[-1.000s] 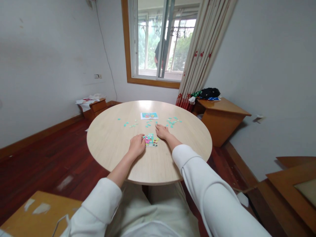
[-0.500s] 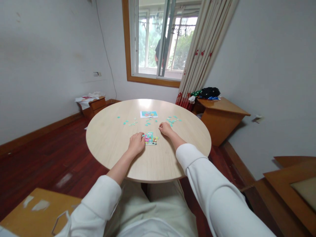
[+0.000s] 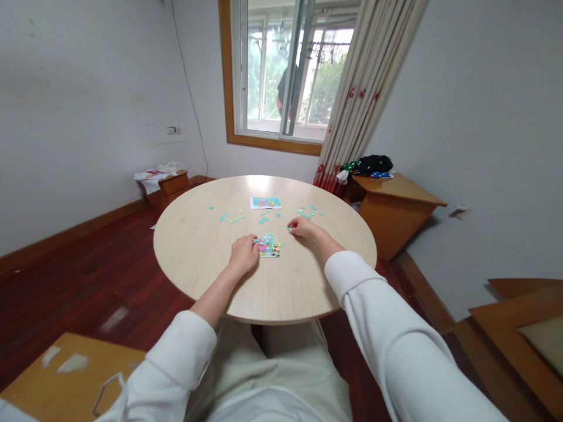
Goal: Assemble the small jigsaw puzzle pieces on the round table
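Note:
A partly joined jigsaw puzzle (image 3: 269, 246) with pink, teal and yellow cartoon figures lies on the table in front of me. My left hand (image 3: 244, 254) rests against its left edge, fingers curled over that side and holding it. To the upper right of the puzzle, my right hand (image 3: 301, 226) pinches a small teal puzzle piece (image 3: 289, 228) between thumb and fingertips, just above or on the tabletop. Loose teal pieces (image 3: 264, 220) lie beyond the puzzle, with another cluster of pieces (image 3: 310, 211) behind my right hand. The left fingertips are partly hidden.
A picture sheet (image 3: 265, 203) lies toward the far side of the round table (image 3: 189, 252). More pieces (image 3: 237, 220) are scattered at the left. A wooden cabinet (image 3: 396, 205) with cloths stands at the right; a person (image 3: 284, 91) shows through the window.
My right hand has shifted slightly right and toward me, and the teal piece in its fingers now shows. The left hand and the puzzle have stayed in place.

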`<action>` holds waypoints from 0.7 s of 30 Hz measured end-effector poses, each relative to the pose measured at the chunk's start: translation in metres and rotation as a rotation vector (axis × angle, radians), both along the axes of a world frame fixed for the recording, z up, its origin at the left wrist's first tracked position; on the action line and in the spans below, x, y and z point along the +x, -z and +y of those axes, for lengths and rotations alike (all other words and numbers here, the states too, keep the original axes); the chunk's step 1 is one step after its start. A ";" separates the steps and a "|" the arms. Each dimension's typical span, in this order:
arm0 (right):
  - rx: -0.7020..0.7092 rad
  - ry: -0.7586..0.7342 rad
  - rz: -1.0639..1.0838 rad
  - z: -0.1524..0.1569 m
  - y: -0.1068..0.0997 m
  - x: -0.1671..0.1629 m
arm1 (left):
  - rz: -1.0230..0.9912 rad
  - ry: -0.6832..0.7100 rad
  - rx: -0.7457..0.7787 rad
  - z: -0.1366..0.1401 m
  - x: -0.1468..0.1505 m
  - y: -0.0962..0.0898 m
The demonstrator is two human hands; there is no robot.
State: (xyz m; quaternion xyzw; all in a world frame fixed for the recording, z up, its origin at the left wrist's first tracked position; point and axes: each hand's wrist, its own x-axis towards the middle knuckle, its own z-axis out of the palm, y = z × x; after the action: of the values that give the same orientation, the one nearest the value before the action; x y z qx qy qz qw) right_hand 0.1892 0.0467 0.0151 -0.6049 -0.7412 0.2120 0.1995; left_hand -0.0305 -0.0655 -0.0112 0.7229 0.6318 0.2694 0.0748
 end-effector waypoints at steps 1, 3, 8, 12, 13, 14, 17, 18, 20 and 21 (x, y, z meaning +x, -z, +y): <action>-0.009 -0.003 0.005 -0.001 -0.001 0.000 | 0.003 0.000 0.000 0.000 0.000 0.000; -0.027 -0.005 0.010 -0.002 -0.002 -0.001 | 0.007 -0.001 0.000 0.001 -0.001 0.001; -0.071 -0.001 -0.004 -0.004 -0.005 -0.005 | 0.003 -0.005 0.014 0.001 -0.001 0.002; -0.096 -0.004 -0.028 -0.005 -0.008 -0.005 | -0.005 -0.005 0.020 0.000 0.000 0.002; -0.100 -0.008 -0.034 -0.006 -0.008 -0.005 | -0.006 -0.006 0.020 0.000 0.000 0.002; -0.101 -0.011 -0.038 -0.006 -0.008 -0.004 | -0.008 -0.008 0.020 0.000 0.000 0.002; -0.089 -0.024 -0.041 -0.006 -0.008 -0.004 | -0.008 -0.006 0.018 0.001 0.000 0.002; -0.081 -0.029 -0.039 -0.006 -0.009 -0.004 | -0.008 -0.003 0.017 0.001 0.000 0.002; -0.066 -0.038 -0.035 -0.006 -0.009 -0.004 | -0.006 0.001 0.017 0.001 -0.001 0.003; -0.062 -0.043 -0.035 -0.006 -0.009 -0.004 | -0.006 0.001 0.016 0.001 -0.001 0.003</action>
State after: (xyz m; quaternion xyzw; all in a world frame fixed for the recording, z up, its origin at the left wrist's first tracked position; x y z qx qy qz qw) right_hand 0.1852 0.0407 0.0243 -0.5984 -0.7505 0.2283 0.1629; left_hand -0.0312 -0.0642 -0.0142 0.7232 0.6289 0.2766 0.0711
